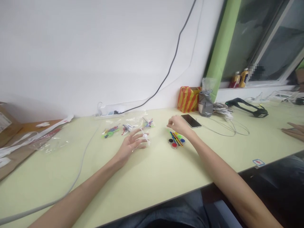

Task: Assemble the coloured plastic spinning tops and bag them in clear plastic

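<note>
My left hand [132, 143] lies palm up on the pale green table [152, 177], fingers curled loosely round a small clear plastic bag [143, 139]. My right hand [177, 125] hovers just above a cluster of small coloured parts [176, 139]: round discs in red, green, blue and black, with thin coloured sticks across them. Its fingers are bent and pinched together; what they hold, if anything, is too small to see. Behind my left hand lie several clear bags of coloured parts [128, 127].
A phone [191, 121] lies right of my right hand. A striped red-and-yellow bag [188, 98], a grey wrapped bundle [205, 104], looped wire [228, 126] and a black tool [247, 106] stand farther right. A power strip [109, 112] sits by the wall. Another person's hand [294, 130] rests at the right edge.
</note>
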The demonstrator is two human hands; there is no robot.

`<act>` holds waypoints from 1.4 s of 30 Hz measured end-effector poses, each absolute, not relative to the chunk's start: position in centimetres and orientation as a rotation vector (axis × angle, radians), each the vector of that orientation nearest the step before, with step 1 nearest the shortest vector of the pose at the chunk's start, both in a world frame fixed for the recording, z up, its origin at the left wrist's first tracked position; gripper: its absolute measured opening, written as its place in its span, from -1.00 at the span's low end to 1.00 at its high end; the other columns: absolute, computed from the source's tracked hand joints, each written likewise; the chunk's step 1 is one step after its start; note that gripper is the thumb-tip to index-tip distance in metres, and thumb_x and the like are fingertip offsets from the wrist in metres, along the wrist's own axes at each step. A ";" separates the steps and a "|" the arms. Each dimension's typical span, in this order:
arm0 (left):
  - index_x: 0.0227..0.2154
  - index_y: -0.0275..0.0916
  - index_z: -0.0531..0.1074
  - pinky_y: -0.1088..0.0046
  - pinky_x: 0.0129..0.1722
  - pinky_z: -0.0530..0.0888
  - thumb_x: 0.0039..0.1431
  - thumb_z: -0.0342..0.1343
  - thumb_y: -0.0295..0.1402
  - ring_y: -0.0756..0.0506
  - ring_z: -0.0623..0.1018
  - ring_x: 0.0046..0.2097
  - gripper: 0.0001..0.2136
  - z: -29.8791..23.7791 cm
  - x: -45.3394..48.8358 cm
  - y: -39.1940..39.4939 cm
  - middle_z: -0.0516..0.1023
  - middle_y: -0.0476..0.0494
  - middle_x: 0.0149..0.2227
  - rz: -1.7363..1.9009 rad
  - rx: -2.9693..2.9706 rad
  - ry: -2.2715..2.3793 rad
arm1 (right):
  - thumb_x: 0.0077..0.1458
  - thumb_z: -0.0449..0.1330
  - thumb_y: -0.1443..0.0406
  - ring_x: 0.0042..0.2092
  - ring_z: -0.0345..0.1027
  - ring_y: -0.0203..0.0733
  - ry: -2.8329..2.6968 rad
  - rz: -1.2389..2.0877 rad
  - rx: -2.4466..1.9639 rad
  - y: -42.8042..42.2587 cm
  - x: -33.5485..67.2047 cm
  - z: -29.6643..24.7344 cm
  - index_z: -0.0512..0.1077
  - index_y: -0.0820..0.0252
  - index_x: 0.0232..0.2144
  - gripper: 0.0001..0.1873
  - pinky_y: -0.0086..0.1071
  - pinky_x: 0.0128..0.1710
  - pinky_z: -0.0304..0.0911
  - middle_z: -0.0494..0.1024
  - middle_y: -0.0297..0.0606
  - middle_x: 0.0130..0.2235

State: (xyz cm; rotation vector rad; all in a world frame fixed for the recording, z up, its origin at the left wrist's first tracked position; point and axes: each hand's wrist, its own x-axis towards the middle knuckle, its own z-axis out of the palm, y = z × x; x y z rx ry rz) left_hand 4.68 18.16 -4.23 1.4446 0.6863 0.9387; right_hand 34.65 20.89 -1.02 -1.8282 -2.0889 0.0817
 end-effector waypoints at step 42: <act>-0.61 -0.20 0.13 0.35 -0.44 0.08 0.38 -0.22 -0.09 -0.14 0.39 -0.46 -0.54 -2.5 4.3 17.8 0.42 -0.12 -0.50 0.421 2.793 1.494 | -0.02 0.37 0.35 -0.26 0.48 -0.22 -2.376 0.578 -1.963 20.6 37.9 0.1 0.63 0.28 -0.28 -0.82 -0.49 -0.40 0.21 0.65 -0.19 -0.22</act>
